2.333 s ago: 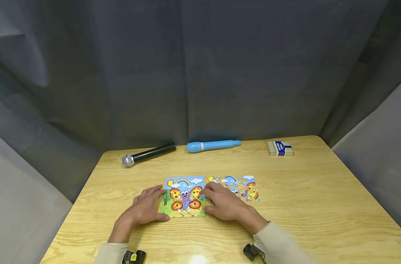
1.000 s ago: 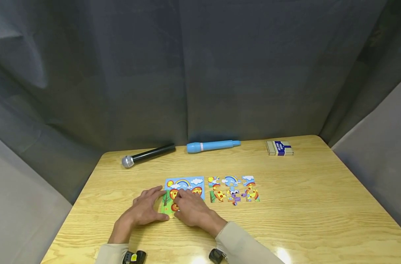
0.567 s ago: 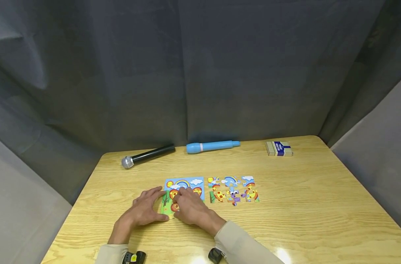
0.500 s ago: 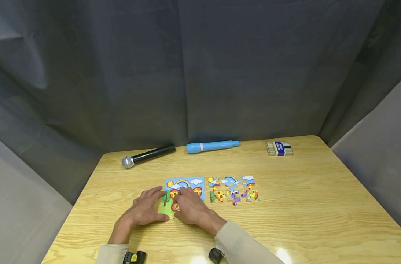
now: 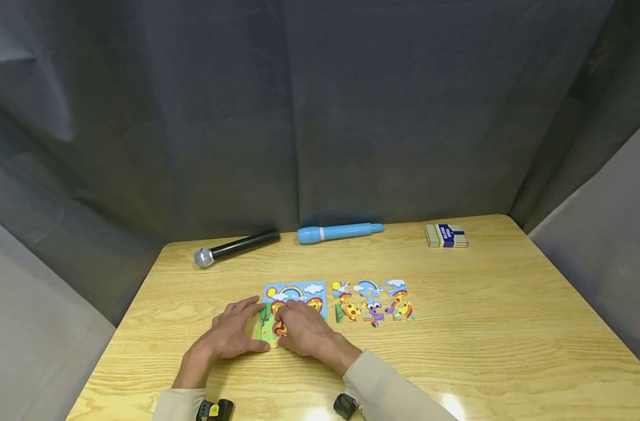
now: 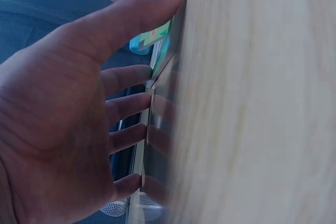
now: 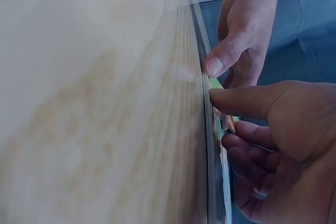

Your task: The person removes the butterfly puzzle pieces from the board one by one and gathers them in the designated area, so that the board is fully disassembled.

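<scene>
A jigsaw puzzle board (image 5: 313, 289) with a butterfly, sun and rainbow lies flat near the table's front. My left hand (image 5: 231, 332) rests at its left side, fingers spread along the edge, thumb at the lower-left corner. In the left wrist view, that hand's (image 6: 58, 93) fingers look fairly straight. Over the board's lower middle, my right hand (image 5: 305, 330) bends its fingers and pinches a lower-left puzzle piece (image 5: 279, 329). A tilted green piece (image 6: 156, 34) rises from the board in the left wrist view. The right hand covers the board's lower right.
Several loose puzzle pieces (image 5: 371, 287) lie in two rows right of the board. Along the table's back are a black microphone (image 5: 243, 244), a blue stick-like item (image 5: 343, 233) and a pack of thin sticks (image 5: 447, 235). A dark curtain (image 5: 299, 117) hangs behind.
My right hand has come left from the board's right edge onto its lower middle. The lower-left piece now looks tilted up. My left hand has stayed put.
</scene>
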### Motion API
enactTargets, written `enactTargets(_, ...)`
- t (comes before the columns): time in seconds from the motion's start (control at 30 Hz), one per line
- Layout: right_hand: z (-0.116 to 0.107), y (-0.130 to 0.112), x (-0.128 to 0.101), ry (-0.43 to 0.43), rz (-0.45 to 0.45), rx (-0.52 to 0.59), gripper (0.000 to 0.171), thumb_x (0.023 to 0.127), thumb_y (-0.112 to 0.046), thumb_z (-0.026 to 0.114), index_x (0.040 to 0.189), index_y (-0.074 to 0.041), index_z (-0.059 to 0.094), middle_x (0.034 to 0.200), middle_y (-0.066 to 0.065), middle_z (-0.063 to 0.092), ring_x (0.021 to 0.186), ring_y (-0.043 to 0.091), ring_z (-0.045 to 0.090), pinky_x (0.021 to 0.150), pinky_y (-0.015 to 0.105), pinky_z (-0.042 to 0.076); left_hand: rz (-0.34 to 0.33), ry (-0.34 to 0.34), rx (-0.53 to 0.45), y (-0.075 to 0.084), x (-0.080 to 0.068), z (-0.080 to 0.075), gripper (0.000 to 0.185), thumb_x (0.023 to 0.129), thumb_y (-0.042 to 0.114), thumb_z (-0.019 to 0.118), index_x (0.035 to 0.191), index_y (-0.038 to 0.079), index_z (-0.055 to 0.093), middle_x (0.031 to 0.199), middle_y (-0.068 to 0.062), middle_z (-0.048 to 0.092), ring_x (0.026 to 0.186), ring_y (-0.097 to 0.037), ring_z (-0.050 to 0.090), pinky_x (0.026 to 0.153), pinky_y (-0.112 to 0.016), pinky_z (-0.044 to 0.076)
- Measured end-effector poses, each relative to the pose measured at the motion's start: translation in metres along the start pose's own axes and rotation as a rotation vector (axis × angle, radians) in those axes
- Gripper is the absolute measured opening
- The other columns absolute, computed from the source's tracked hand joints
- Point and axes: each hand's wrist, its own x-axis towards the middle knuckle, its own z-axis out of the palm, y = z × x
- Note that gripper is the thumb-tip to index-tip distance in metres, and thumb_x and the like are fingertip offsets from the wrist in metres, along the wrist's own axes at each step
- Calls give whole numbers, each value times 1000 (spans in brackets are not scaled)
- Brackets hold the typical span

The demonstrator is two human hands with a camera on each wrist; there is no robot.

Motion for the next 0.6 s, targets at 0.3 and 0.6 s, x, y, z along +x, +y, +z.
enactTargets(0.3, -1, 4, 4, -16, -10, 46, 41, 71, -27, 84, 107, -13, 71, 95, -3, 66, 84, 10, 59, 74, 23, 49, -1, 2, 0, 0, 0, -1, 87, 69, 54, 80, 143, 24, 47, 157, -2, 32, 143, -30, 30, 105, -66, 27)
enactTargets(0.6, -3, 13, 5, 6, -77, 15, 34, 77, -32, 77, 108, -18, 71, 96, -7, 62, 79, 5, 54, 68, 22, 48, -4, -3, -4, -1, 0, 0, 87, 70, 57, 79, 144, 25, 46, 158, -1, 32, 143, -30, 29, 106, -67, 26)
